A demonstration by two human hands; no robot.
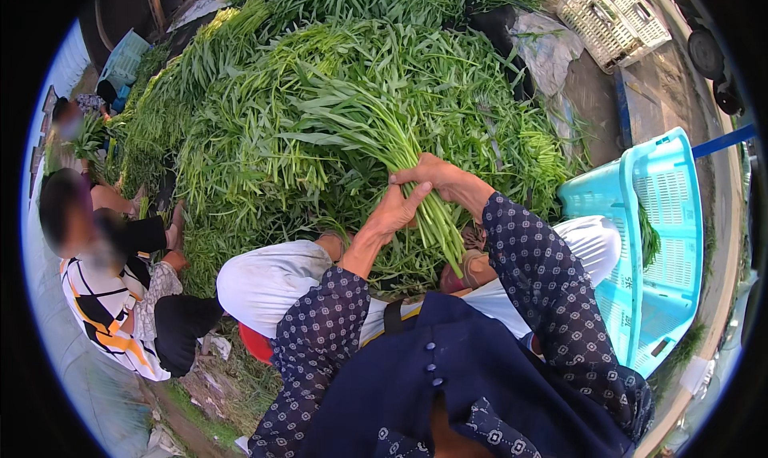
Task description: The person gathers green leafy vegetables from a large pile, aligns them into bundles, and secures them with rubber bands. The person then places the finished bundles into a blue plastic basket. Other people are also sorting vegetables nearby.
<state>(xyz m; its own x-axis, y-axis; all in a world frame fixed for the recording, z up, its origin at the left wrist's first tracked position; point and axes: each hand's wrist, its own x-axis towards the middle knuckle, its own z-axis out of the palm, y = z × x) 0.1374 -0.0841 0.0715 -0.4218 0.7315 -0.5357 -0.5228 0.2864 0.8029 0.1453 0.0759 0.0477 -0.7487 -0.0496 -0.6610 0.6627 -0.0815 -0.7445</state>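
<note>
In front of my knees I hold a bunch of long-stemmed leafy greens [404, 144], which look like water spinach. My right hand [440, 175] is closed round the stems from the right. Just below it, my left hand [394, 210] grips the same stems from the left, its thumb laid near them. The leaves fan out to the upper left, and the bare stem ends point down toward my right foot. Beneath and beyond the bunch spreads a large heap of the same greens [248, 122].
A turquoise plastic basket [632, 306] stands at my right, some greens inside it. A cream crate [612, 18] lies at the far right. Close on my left sits a person [112, 298], with another person [68, 130] farther back near a pale green basket [124, 62].
</note>
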